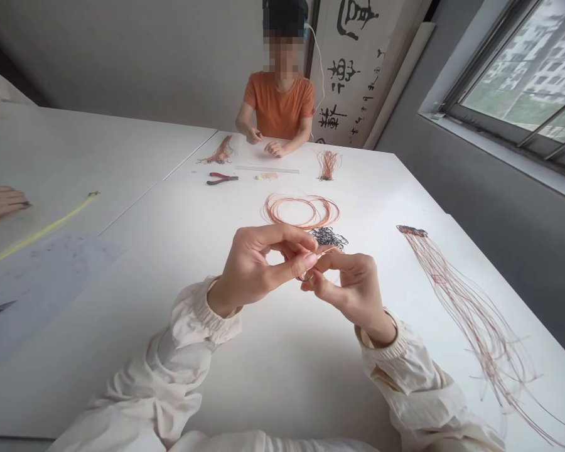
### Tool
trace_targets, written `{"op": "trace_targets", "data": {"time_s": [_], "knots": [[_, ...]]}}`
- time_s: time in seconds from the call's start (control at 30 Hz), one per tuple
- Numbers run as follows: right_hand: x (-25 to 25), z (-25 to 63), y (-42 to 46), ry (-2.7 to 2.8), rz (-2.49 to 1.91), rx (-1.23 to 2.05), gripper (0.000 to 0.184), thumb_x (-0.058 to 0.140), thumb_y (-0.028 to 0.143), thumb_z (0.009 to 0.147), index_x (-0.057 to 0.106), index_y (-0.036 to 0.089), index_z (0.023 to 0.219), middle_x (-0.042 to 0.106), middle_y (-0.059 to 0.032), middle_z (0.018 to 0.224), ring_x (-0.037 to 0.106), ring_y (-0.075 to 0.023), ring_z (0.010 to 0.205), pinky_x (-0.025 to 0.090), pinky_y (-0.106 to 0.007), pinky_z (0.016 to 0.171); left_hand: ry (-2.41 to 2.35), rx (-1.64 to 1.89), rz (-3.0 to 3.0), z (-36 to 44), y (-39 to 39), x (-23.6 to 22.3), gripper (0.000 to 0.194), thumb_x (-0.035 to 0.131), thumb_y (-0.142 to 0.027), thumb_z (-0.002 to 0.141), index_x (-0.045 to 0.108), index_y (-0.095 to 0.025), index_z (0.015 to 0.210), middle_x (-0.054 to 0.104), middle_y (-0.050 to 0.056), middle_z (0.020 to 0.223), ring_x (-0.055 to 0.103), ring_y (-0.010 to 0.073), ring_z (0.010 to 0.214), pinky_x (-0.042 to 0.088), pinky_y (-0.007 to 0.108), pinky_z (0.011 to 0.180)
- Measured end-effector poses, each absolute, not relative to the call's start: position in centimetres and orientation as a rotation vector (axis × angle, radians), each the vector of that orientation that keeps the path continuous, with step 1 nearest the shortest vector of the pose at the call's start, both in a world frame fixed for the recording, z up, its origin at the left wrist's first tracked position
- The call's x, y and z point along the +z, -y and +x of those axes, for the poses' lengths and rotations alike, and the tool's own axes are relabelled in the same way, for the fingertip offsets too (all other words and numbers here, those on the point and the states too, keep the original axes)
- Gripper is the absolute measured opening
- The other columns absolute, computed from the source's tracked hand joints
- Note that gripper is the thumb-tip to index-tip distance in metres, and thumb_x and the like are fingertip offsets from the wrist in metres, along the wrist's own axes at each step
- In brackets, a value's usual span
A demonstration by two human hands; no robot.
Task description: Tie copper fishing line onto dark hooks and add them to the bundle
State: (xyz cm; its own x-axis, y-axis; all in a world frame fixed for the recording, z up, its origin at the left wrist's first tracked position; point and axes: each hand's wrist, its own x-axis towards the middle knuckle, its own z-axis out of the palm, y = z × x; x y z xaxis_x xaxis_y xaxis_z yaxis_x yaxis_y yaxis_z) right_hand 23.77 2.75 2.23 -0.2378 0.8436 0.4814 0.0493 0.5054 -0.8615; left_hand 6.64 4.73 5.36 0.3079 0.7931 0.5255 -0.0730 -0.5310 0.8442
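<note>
Above the white table, my left hand [268, 260] is closed in a pinch on a thin copper-coloured strand [328, 250]. My right hand [351, 282] almost meets it, thumb and forefinger closed around a small curved metal piece [305, 279], a ring or a hook. Fingers partly cover both things, so how the strand joins the metal cannot be made out. Just beyond my fingertips lies a pile of dark curved metal pieces [328, 237]. A loose coil of copper-coloured strand [301, 210] rests behind that pile.
To the right, a long bundle of strands [456, 295] has dark metal ends. Opposite sits a person in an orange shirt [280, 103], near pliers [222, 178], a ruler [267, 169] and two bundles. At left are another person's hand [2, 202], yellow strands [37, 235] and a plastic sheet [42, 282].
</note>
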Motion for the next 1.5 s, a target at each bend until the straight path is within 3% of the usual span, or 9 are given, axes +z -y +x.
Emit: {"op": "trace_targets", "data": {"time_s": [0.1,0.23,0.4,0.6,0.87,1.13,1.27,1.37,1.5], "knots": [[2.7,23.9,-2.6,1.840,-0.830,0.327,0.015,0.062,0.009,0.076,0.063,0.020,0.065,0.068,0.0047,0.061,0.061,-0.0108,0.055,0.043,-0.043,0.099,-0.657,1.320,1.749,6.9,-4.7,5.3,0.011,0.073,-0.005,0.075,0.072,-0.014,0.081,0.069,0.001,0.072,0.066,0.0118,0.059,0.059,0.021,0.054],[2.7,23.9,-2.5,1.922,-0.983,-0.016,0.014,0.062,0.010,0.076,0.060,0.020,0.065,0.064,0.0054,0.057,0.057,-0.0108,0.052,0.044,-0.042,0.093,-0.683,1.323,1.765,7.1,-4.7,5.3,0.009,0.074,-0.006,0.074,0.072,-0.014,0.078,0.069,0.002,0.072,0.067,0.0124,0.061,0.060,0.022,0.057],[3.2,24.0,-2.0,1.856,-0.986,0.421,0.014,0.062,0.009,0.074,0.063,0.020,0.066,0.064,0.0037,0.060,0.057,-0.0120,0.055,0.047,-0.039,0.085,-0.657,1.359,1.717,7.0,-4.7,5.5,0.012,0.074,-0.004,0.074,0.071,-0.014,0.078,0.068,0.000,0.070,0.066,0.0120,0.059,0.059,0.022,0.055],[2.2,23.3,-2.7,1.348,-0.631,1.285,0.003,0.068,0.019,0.080,0.069,0.020,0.078,0.069,-0.0031,0.080,0.056,-0.0146,0.064,0.044,-0.027,0.053,-0.662,1.397,1.663,6.8,-4.7,5.8,0.012,0.075,-0.005,0.073,0.070,-0.015,0.078,0.068,-0.001,0.069,0.066,0.0127,0.058,0.060,0.023,0.053],[0.3,22.1,-3.3,1.061,-0.159,1.847,0.008,0.067,0.027,0.071,0.063,0.021,0.067,0.046,0.0033,0.061,0.034,-0.0090,0.049,0.044,-0.034,0.068,-0.704,1.443,1.601,6.6,-4.8,5.5,0.010,0.077,-0.012,0.073,0.070,-0.015,0.079,0.069,0.000,0.071,0.067,0.0123,0.056,0.059,0.022,0.052],[0.5,22.2,-3.1,1.081,-0.312,2.057,0.029,0.061,0.032,0.083,0.061,0.018,0.058,0.054,-0.0002,0.057,0.037,-0.0102,0.047,0.040,-0.032,0.059,-0.674,1.431,1.617,6.9,-4.4,5.4,0.010,0.078,-0.013,0.073,0.070,-0.015,0.077,0.069,0.002,0.069,0.066,0.0134,0.058,0.059,0.024,0.054],[0.9,22.6,-3.0,1.124,-0.272,1.744,0.014,0.066,0.030,0.080,0.072,0.022,0.070,0.061,-0.0043,0.077,0.049,-0.0155,0.064,0.041,-0.033,0.063,-0.637,1.452,1.542,6.7,-4.8,5.6,0.010,0.077,-0.013,0.074,0.068,-0.015,0.079,0.066,-0.001,0.064,0.061,0.0108,0.048,0.055,0.022,0.045],[0.9,22.7,-2.8,1.100,-0.318,1.531,0.010,0.065,0.027,0.079,0.075,0.028,0.081,0.062,-0.0036,0.101,0.044,-0.0124,0.063,0.042,-0.033,0.066,-0.630,1.491,1.487,6.6,-5.2,5.6,0.011,0.078,-0.014,0.073,0.069,-0.015,0.078,0.067,-0.001,0.067,0.061,0.0093,0.048,0.054,0.020,0.045],[0.6,22.6,-2.7,1.067,-0.411,1.448,0.014,0.063,0.030,0.078,0.073,0.031,0.086,0.064,-0.0037,0.101,0.037,-0.0122,0.057,0.043,-0.035,0.065,-0.638,1.475,1.431,6.8,-5.3,5.4,0.012,0.079,-0.016,0.072,0.068,-0.015,0.077,0.066,-0.001,0.065,0.060,0.0091,0.049,0.054,0.020,0.045]]}}
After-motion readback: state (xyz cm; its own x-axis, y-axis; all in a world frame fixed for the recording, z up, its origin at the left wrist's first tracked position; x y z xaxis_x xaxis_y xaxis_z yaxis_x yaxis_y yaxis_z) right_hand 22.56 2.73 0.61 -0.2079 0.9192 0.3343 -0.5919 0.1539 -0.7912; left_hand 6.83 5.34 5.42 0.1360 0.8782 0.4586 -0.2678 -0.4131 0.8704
